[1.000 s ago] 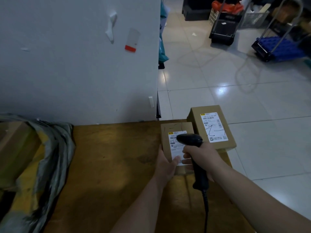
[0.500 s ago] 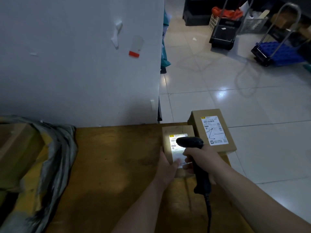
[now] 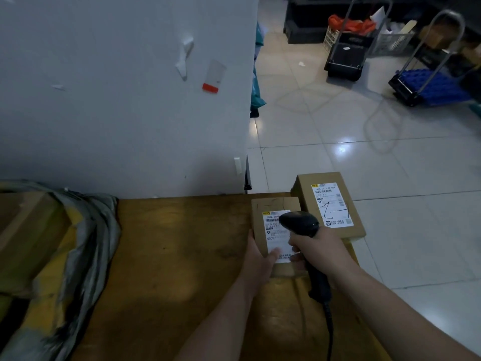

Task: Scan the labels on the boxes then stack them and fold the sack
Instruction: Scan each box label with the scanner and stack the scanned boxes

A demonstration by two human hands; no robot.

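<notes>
Right hand (image 3: 321, 250): fingers curled tight round the grip of a black plastic scanner (image 3: 299, 223), its rounded head over the label, its cable trailing toward the person.
Left hand (image 3: 260, 259): holds the flat box (image 3: 263, 212), thumb on its white label (image 3: 276, 234), fingers along its left side.
Flat box: brown cardboard, lying on the table (image 3: 169, 256) near the far right corner.
Taller box (image 3: 331, 204): same cardboard, labelled, just beside it on the right.
Table: worn brown wood.
Sack (image 3: 86, 230): crumpled, grey and yellow, at the left edge, well apart.
</notes>
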